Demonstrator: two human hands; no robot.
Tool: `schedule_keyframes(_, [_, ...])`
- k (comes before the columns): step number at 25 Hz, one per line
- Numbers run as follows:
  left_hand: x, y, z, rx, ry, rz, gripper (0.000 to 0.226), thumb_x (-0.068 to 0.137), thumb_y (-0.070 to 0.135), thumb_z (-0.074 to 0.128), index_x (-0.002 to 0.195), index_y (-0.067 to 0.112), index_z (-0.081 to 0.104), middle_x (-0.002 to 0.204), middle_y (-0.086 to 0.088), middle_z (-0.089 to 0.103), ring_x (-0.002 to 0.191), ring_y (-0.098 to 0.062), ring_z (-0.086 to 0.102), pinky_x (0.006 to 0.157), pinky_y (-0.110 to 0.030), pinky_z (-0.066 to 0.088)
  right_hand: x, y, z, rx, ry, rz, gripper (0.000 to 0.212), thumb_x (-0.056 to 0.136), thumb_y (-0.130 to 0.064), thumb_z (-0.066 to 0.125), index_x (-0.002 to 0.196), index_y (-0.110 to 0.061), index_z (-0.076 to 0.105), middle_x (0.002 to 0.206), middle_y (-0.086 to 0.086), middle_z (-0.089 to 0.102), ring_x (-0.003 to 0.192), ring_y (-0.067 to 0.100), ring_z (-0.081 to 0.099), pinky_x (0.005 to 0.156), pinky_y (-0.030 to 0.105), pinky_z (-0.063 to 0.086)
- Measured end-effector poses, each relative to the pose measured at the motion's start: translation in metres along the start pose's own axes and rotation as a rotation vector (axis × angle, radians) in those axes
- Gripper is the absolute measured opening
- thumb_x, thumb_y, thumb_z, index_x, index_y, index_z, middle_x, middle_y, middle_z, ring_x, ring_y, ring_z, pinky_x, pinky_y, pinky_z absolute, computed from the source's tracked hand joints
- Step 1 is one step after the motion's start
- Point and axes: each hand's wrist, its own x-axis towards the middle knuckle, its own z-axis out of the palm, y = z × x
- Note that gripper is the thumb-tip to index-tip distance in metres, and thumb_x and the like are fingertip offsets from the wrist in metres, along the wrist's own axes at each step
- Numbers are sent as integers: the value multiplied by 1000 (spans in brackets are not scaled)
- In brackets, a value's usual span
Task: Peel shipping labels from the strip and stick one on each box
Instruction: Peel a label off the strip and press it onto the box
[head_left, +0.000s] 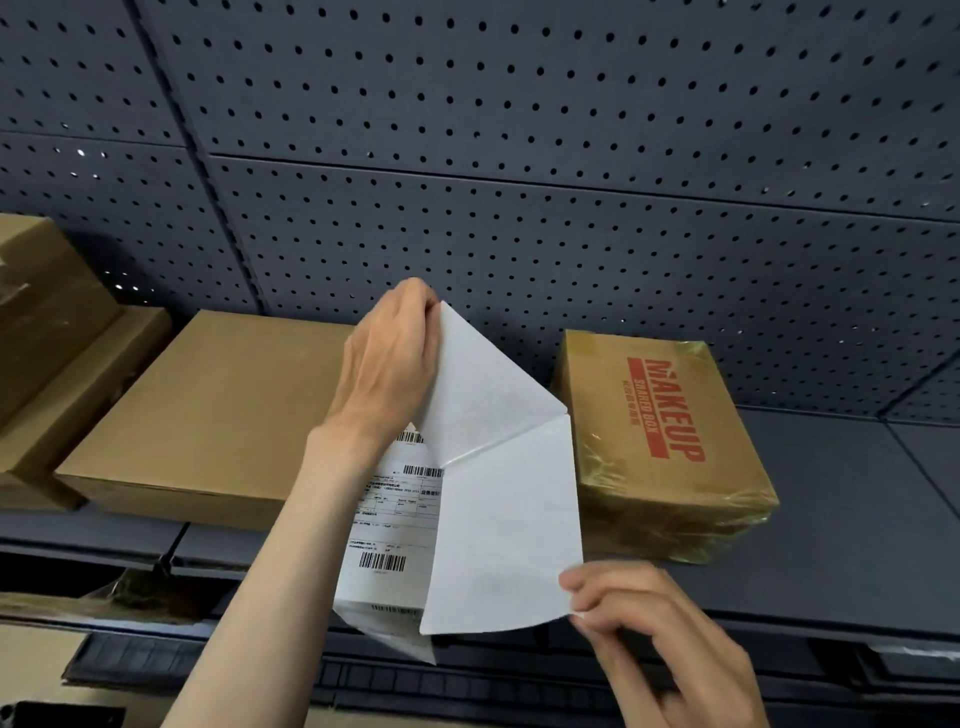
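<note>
A folded strip of white shipping labels (498, 499) hangs in front of the shelf, blank backing toward me, with a printed barcode label (392, 525) showing at its left. My left hand (387, 364) pinches the strip's top corner. My right hand (649, 639) pinches its lower right corner. Behind the strip lies a plain flat brown box (208, 410) on the shelf. To the right stands a tape-wrapped brown box (660, 447) printed MAKEUP in red. Neither box shows a label on its visible faces.
A dark pegboard wall (519, 156) backs the grey shelf (841, 519). More brown boxes (47, 343) are stacked at the far left. Below the shelf edge sit dark trays and cardboard (36, 654).
</note>
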Motion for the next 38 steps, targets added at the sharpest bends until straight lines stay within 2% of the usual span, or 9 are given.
schedule_keyframes(3, [6, -11, 13, 2, -12, -36, 14, 104, 22, 37, 95, 13, 44, 93, -6, 56, 84, -26, 50, 71, -39, 39, -17, 20, -27, -98, -158, 321, 75, 52, -76, 84, 117, -43, 69, 123, -35, 64, 84, -29, 59, 82, -2, 43])
schedule_keyframes(4, [6, -15, 17, 3, -24, -50, 14, 104, 22, 37, 94, 15, 43, 93, -6, 56, 85, -26, 50, 71, -38, 38, -27, 19, -34, -22, -257, 430, 64, 44, -81, 80, 100, -50, 73, 112, -40, 66, 79, -29, 59, 80, -3, 42])
schedule_keyframes(6, [5, -22, 22, 5, -33, -70, 14, 104, 24, 36, 93, 16, 42, 94, -5, 56, 86, -26, 49, 72, -38, 38, -31, 6, -37, -131, -155, 225, 16, 71, -42, 82, 76, -35, 69, 89, -24, 74, 78, -8, 70, 75, 3, 48])
schedule_keyframes(11, [2, -22, 28, 65, -1, 33, 14, 105, 17, 41, 96, 11, 49, 95, -7, 56, 87, -27, 49, 72, -42, 43, -17, -6, -42, -41, 208, 283, 37, 70, 7, 85, 61, -21, 62, 70, -6, 70, 63, 10, 69, 63, 18, 52])
schedule_keyframes(16, [-42, -14, 57, 212, -78, 346, 8, 98, 9, 56, 92, 5, 58, 92, -13, 56, 78, -33, 52, 64, -43, 41, 10, 14, -64, 443, 458, 440, 26, 71, -15, 91, 73, -19, 65, 80, -1, 74, 68, 8, 70, 66, 14, 56])
schedule_keyframes(19, [-82, -13, 73, 129, -155, 395, 7, 92, 14, 63, 90, 8, 62, 97, -10, 58, 82, -30, 54, 65, -40, 41, 40, 31, -82, 485, 514, 560, 26, 71, 2, 78, 74, -20, 66, 79, 0, 76, 68, 7, 71, 58, 16, 56])
schedule_keyframes(26, [-111, 9, 72, -95, -156, 155, 16, 78, 27, 71, 84, 16, 63, 93, 3, 60, 85, -20, 56, 72, -30, 37, 86, 56, -91, 498, 398, 671, 31, 79, 11, 77, 101, -3, 61, 85, 9, 71, 57, 8, 63, 44, 20, 48])
schedule_keyframes(32, [-115, 76, 47, -939, -261, -360, 21, 81, 46, 71, 89, 27, 75, 78, -3, 72, 73, -16, 65, 71, -30, 51, 107, 69, -101, 512, 354, 683, 27, 79, 7, 79, 102, 0, 69, 87, 8, 76, 66, 21, 65, 44, 21, 48])
schedule_keyframes(38, [-119, 107, 56, -1150, -204, -597, 11, 66, 11, 89, 69, 11, 78, 58, -4, 68, 48, -7, 53, 46, -15, 41, 130, 78, -113, 510, 335, 641, 15, 82, 7, 77, 90, -4, 72, 73, -1, 76, 67, 10, 70, 45, 21, 50])
